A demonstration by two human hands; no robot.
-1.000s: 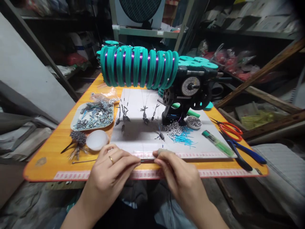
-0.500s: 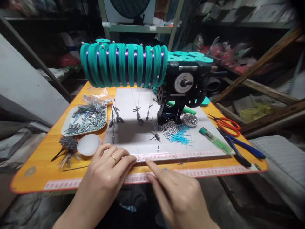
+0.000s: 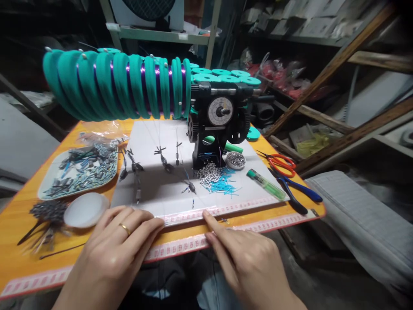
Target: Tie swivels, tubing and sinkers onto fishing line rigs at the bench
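Near the front edge of the surface [image 3: 180,235], the left hand [image 3: 112,249] pinches closed, its hold hidden, beside a measuring tape [image 3: 248,205]; the right hand [image 3: 251,254], seemingly empty, half-open, sets a forefinger there, perhaps marking a spot.

"Anything worn on the hands?"
"A narrow, smooth gold-coloured ring [image 3: 125,229], round a finger of the left hand [image 3: 111,247]. The right hand [image 3: 248,254] is bare, and so are both wrists."
"And the clothes?"
"Dark lap clothing [image 3: 174,275], nearly black, with dull blue-grey patches. Too dim to name the garment."
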